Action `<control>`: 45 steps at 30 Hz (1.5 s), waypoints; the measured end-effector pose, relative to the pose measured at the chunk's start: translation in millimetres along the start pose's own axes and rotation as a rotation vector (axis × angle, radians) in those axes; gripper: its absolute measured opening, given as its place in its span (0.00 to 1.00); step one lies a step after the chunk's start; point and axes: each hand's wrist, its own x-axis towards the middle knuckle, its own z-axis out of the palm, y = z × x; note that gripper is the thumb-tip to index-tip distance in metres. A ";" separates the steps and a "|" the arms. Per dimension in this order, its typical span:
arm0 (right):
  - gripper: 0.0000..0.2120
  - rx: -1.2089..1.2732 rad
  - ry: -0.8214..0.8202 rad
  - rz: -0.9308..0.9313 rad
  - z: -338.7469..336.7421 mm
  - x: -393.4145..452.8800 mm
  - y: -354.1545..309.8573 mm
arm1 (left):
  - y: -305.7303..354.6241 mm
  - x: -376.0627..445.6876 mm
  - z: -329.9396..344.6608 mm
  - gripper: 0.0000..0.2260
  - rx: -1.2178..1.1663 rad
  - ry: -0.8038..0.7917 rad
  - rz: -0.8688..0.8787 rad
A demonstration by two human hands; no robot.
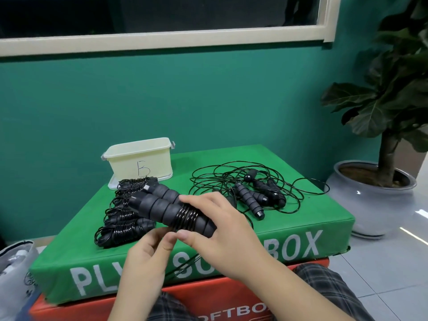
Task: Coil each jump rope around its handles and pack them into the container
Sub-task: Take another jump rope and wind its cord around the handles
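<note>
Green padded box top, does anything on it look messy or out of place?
Yes. On the right of the green padded box, loose black jump ropes sprawl in tangled, overlapping loops, one strand reaching the box's right edge. The coiled black rope bundles lie stacked on the left, outside the cream plastic container marked B.
</note>
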 end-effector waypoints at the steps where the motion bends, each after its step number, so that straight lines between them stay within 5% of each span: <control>1: 0.29 0.040 -0.016 0.027 0.4 -0.4 -0.9 | 0.6 -0.8 -0.2 0.35 0.024 0.009 0.010; 8: 0.29 0.113 -0.079 0.147 1.1 -1.4 1.9 | -2.4 0.8 -2.9 0.39 0.039 -0.044 -0.034; 15: 0.26 0.304 -0.142 0.201 4.3 -1.6 7.0 | -8.5 -2.0 2.4 0.39 -0.318 -0.108 -0.120; 22: 0.12 0.189 -0.215 0.212 3.0 0.2 7.5 | -4.0 -2.4 2.6 0.34 -0.187 0.032 -0.114; 29: 0.25 0.156 -0.537 0.188 26.1 -8.8 38.7 | 5.0 -0.2 1.6 0.39 -0.439 0.092 -0.142; 36: 0.08 -0.092 -0.215 0.169 31.4 2.7 56.7 | 16.9 -6.5 7.6 0.36 -0.373 0.079 -0.122; 39: 0.05 -0.134 -0.256 0.162 18.0 2.0 56.1 | 18.8 -6.5 9.0 0.37 -0.382 0.091 -0.122; 45: 0.22 -0.134 -0.502 0.158 24.5 -8.3 48.0 | 18.3 -4.2 4.2 0.30 -0.399 0.107 -0.068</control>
